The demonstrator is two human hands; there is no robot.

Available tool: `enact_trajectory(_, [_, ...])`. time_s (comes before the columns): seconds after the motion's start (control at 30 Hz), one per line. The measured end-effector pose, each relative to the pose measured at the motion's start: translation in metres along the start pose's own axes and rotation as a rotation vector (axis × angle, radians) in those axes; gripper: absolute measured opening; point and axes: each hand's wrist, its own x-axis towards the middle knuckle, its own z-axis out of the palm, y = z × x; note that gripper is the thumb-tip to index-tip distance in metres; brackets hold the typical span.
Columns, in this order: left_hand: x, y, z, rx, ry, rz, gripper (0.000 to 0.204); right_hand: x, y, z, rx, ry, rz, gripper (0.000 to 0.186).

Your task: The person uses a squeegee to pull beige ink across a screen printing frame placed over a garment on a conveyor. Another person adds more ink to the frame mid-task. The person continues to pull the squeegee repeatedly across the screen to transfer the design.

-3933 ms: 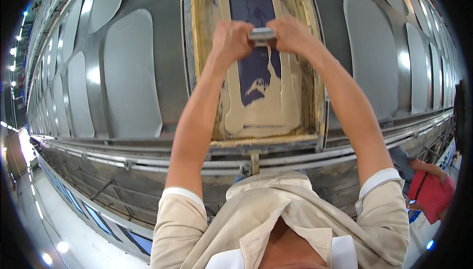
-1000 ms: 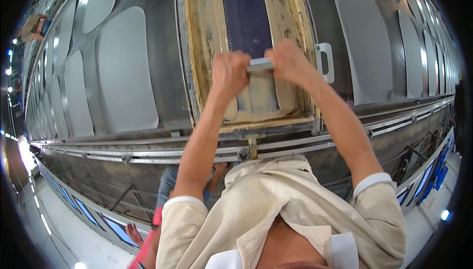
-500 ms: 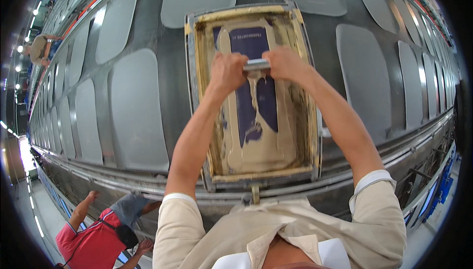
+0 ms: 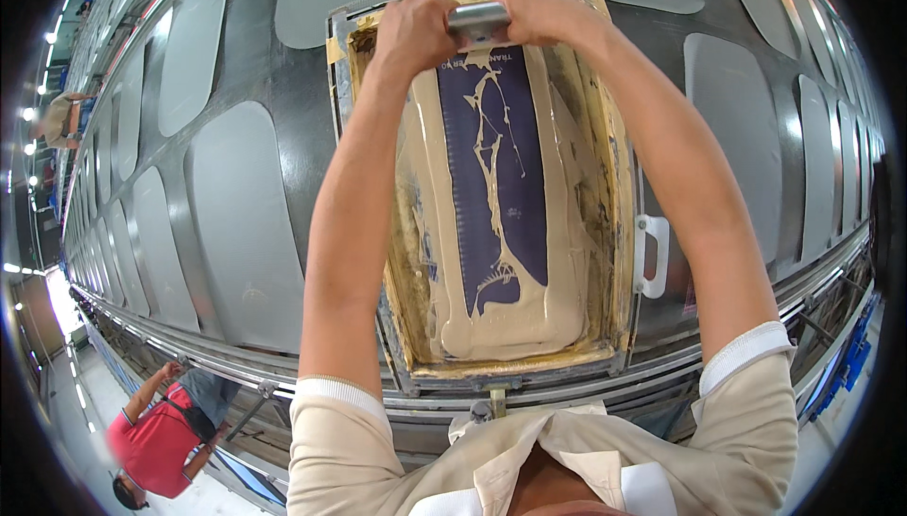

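Both my hands grip a squeegee with a silver metal holder (image 4: 479, 17) at the far end of a screen-printing frame. My left hand (image 4: 416, 34) is closed round its left end, my right hand (image 4: 543, 10) round its right end. The frame (image 4: 510, 369) has a yellowed, stained rim and lies on the long dark table. Beige ink (image 4: 510, 338) is pooled at the near end and runs in thick bands along both sides. Between them shows a dark purple stencil area (image 4: 521, 166), with thin strings of ink down its middle. The squeegee's blade edge is mostly hidden.
A white handle (image 4: 654, 256) sticks out from the frame's right side. Grey rounded panels (image 4: 241, 204) lie in rows along the table on both sides. A metal rail (image 4: 283, 388) runs along the near edge. A person in a red shirt (image 4: 161, 440) stands at lower left, another person (image 4: 64, 119) farther left.
My hands have pushed the squeegee away from me to the frame's far end. More purple shows at the near end, with new ink strings behind the squeegee. The red-shirted person appears farther left.
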Motion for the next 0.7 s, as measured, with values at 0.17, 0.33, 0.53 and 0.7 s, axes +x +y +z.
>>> enact_trajectory(0.17, [-0.096, 0.047, 0.007, -0.022, 0.01, -0.011, 0.019, -0.086, -0.04, 0.032, 0.049, -0.108, 0.06, 0.015])
enact_trajectory(0.33, [-0.249, 0.119, 0.019, -0.137, 0.044, 0.046, 0.017, -0.238, -0.106, 0.084, -0.016, -0.01, -0.063, 0.017])
enact_trajectory(0.53, [-0.387, 0.196, 0.023, -0.069, 0.016, -0.029, 0.025, -0.372, -0.159, 0.107, 0.19, -0.034, -0.09, 0.029])
enact_trajectory(0.7, [-0.392, 0.208, -0.001, -0.006, -0.051, -0.072, 0.025, -0.342, -0.079, 0.073, 0.036, 0.7, 0.489, 0.04])
